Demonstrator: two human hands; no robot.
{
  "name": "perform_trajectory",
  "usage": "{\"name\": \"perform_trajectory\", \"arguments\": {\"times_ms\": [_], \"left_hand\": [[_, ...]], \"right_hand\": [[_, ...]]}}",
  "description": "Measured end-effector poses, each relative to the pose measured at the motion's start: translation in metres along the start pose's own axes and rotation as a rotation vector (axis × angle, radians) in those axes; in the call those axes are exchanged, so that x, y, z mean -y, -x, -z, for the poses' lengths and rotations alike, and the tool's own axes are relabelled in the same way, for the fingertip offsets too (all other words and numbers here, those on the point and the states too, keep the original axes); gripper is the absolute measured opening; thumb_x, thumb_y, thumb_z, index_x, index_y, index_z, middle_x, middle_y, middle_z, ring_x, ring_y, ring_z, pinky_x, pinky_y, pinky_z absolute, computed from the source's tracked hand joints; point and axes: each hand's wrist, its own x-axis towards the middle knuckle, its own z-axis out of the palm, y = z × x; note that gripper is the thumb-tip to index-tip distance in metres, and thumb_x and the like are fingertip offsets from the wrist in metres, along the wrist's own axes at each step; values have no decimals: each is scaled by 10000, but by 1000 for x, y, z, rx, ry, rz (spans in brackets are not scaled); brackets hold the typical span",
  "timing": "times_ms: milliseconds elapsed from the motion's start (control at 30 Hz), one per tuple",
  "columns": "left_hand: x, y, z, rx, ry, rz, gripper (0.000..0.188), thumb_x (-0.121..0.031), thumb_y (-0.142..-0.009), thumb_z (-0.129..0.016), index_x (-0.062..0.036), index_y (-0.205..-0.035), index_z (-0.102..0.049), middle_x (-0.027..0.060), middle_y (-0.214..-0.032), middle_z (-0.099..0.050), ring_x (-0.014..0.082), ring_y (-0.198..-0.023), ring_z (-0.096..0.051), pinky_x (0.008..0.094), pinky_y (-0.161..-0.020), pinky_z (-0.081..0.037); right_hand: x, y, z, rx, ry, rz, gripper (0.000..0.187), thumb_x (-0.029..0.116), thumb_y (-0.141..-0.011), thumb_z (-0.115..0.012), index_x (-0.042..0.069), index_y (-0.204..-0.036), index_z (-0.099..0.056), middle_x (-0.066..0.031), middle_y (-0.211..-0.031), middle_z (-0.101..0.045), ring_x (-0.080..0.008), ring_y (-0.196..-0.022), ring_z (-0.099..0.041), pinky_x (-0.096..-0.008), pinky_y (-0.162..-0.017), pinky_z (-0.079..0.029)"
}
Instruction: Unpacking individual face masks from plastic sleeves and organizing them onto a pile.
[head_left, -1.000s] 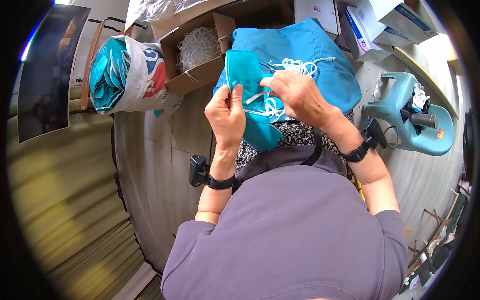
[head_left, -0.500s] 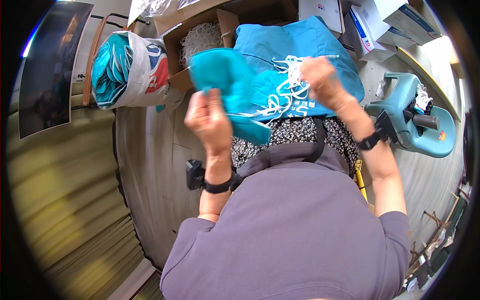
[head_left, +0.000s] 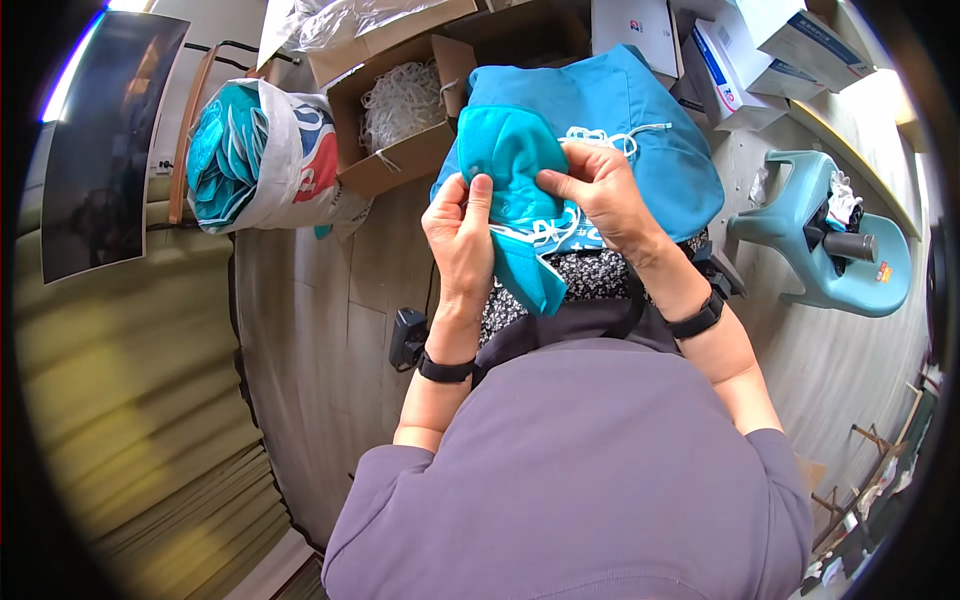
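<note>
A padded teal cloth piece with a rounded top is held up in front of me, over my lap. At its left edge, my left hand pinches the cloth between thumb and fingers. My right hand closes on the right edge, its thumb laid on the cloth's face. A second teal flap hangs below, between my wrists. White cords lie beyond my right hand on the blue cloth that covers my lap. More white cord shows just below the held piece.
At the left stands a white bag stuffed with teal pieces. Ahead, a cardboard box holds a heap of white cords. A blue-green plastic stool with a dark cylinder is at the right. White boxes are stacked behind it.
The teal piece has moved right and now stands upright over my lap. My right hand has left the heap of white cords and come down to grip the piece's right edge.
</note>
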Motion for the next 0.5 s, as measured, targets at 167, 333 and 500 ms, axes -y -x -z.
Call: {"name": "perform_trajectory", "arguments": {"times_ms": [167, 333, 500], "left_hand": [[-1, -5, 2, -78, 189, 149, 306, -267, -1032, -561, 14, -1096, -663, 26, -908, -639, 34, -555, -458, 190, -497, -361], [36, -37, 34, 46, 700, 361, 524, -429, -1054, -408, 12, -1266, -594, 169, -1205, -666, 114, -514, -459, 246, -458, -405], [68, -47, 80, 205, 624, 254, 524, -357, -1026, -432, -157, -542, -411, 24, -623, -483, 155, -682, -503, 305, -670, -446]], "right_hand": [[1, -13, 15, -187, 645, 517, 190, -92, -792, -676, 21, -945, -679, -49, -832, -697, -156, -710, -662, -291, -611, -527], [3, -13, -12, -123, 1253, 1019, 264, -14, -668, -668, 43, -923, -630, -105, -819, -620, -289, -760, -650, -370, -655, -544], [-20, 18, -47, 292, 1003, 808, 174, 107, -798, -680, 27, -946, -634, -115, -867, -654, -301, -804, -659, -390, -706, -543]]}}
